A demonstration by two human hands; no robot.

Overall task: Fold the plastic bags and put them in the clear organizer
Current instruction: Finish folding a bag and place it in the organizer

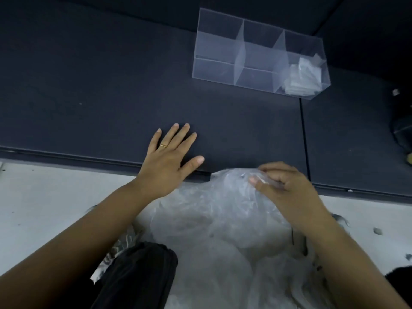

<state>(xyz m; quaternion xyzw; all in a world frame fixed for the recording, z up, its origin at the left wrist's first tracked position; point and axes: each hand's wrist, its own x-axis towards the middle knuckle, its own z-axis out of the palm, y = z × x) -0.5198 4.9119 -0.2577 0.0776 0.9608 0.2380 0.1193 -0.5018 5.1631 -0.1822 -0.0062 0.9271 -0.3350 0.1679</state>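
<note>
While the left hand (169, 159) lies flat on the dark mat (89, 85), fingers straight and fanned apart, palm down, the right hand (287, 188) is doing the work: fingers curled, thumb tucked in, pinching a bunch of clear bag (225, 197) right at the mat's near edge. A thin gold ring (163, 146) shows on the left hand. The two hands sit near each other but apart, with the bag's top corner poking up between them and just overlapping the mat's edge.

That bag hangs crumpled from the grip and runs down toward the person, merging into a loose heap of more clear bags (211, 275) on the pale floor (44, 197) below. A knee in black trousers (142, 270) sits just left of the heap, under the left forearm.

Up at the far right of the mat stands the organizer (214, 68), well apart from both hands, a clear box split by dividers into compartments. Folded bags (303, 79) are stacked at its right-hand end, whitish and layered, one corner sticking up above the rest. The other compartments show only the dark mat through their walls. A dark object (403, 132) sits at the right edge, too cut off to identify.
</note>
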